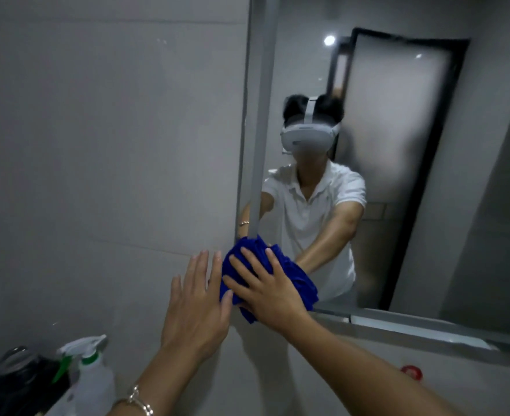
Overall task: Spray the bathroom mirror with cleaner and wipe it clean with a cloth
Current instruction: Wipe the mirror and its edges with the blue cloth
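- The right hand, fingers spread flat, presses the bunched cloth onto the mirror's lower left corner.
- The left hand, flat and empty, lies just beside the cloth.
- Even pressure and overlapping strokes out from the corner would likely serve best.
- The sprayer stands well apart.

Mirror on wall, right. Cloth at its lower-left corner, under right hand; left hand beside; bottle below-left.
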A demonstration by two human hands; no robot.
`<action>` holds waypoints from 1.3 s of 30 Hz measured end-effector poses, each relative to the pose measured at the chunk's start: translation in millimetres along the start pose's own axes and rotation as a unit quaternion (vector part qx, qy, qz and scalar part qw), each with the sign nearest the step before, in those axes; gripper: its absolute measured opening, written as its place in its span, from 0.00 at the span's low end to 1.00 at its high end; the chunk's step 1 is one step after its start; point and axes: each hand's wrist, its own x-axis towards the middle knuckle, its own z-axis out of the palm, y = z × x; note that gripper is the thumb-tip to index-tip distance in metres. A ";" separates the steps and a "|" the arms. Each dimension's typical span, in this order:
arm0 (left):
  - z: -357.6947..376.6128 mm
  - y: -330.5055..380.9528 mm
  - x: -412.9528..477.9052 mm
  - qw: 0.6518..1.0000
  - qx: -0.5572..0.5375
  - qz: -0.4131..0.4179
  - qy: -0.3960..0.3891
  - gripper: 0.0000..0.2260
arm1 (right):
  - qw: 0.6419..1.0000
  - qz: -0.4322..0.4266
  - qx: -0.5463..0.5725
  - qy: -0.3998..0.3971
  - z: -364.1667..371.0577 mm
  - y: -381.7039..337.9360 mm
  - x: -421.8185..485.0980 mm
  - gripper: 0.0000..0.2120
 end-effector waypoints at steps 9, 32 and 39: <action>-59.5 41.0 64.0 0.994 0.009 0.083 0.072 0.29 | 0.994 0.006 -0.015 0.110 -46.5 86.3 28.3 0.25; -160.1 134.8 171.4 0.953 -0.055 0.151 0.255 0.30 | 0.933 0.273 0.072 0.224 -140.8 243.1 38.3 0.29; -86.3 113.8 133.4 0.956 0.004 0.231 0.182 0.27 | 0.958 0.214 0.024 0.190 -70.0 168.0 -13.2 0.27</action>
